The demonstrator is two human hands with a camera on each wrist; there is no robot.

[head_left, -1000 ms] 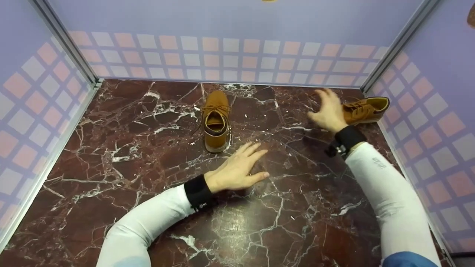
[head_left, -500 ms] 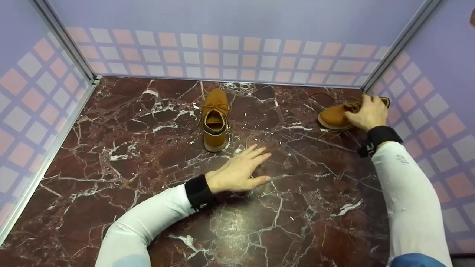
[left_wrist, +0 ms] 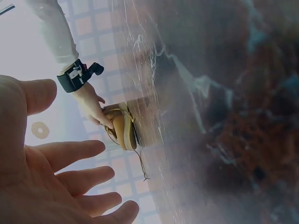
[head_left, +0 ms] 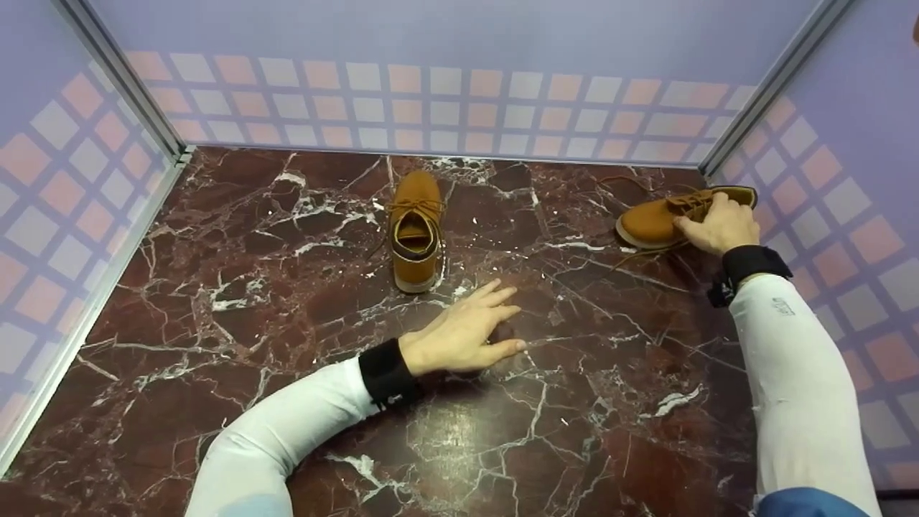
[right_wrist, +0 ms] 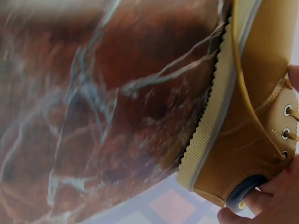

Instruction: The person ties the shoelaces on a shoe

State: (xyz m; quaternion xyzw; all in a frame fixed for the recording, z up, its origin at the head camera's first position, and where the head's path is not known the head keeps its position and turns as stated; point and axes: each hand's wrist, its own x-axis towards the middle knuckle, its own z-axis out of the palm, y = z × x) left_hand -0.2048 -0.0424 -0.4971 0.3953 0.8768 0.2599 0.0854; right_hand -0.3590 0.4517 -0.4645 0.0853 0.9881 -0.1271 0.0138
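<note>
A tan lace-up shoe [head_left: 650,221] lies at the right, toe pointing left, its sole down on the floor. My right hand [head_left: 726,224] grips it by the upper near the laces. In the right wrist view, fingers [right_wrist: 259,201] curl over the dark padded collar of this shoe [right_wrist: 252,126], and its laces hang loose. The matching shoe [head_left: 416,269] stands left of the middle, toe toward the back wall, its laces in a bow. My left hand [head_left: 467,330] hovers low, palm down with fingers spread, holding nothing, right of that shoe's heel.
The floor [head_left: 309,431] is glossy dark red marble with white veins. A lilac back wall [head_left: 459,43] with pale squares closes off the far side. Side walls rise left [head_left: 43,179] and right [head_left: 854,201], the right one close behind the held shoe's heel.
My right hand has moved right from beside the right shoe's toe onto its laces and collar, and shifts slightly more toward the heel. My left hand and both shoes stay nearly still.
</note>
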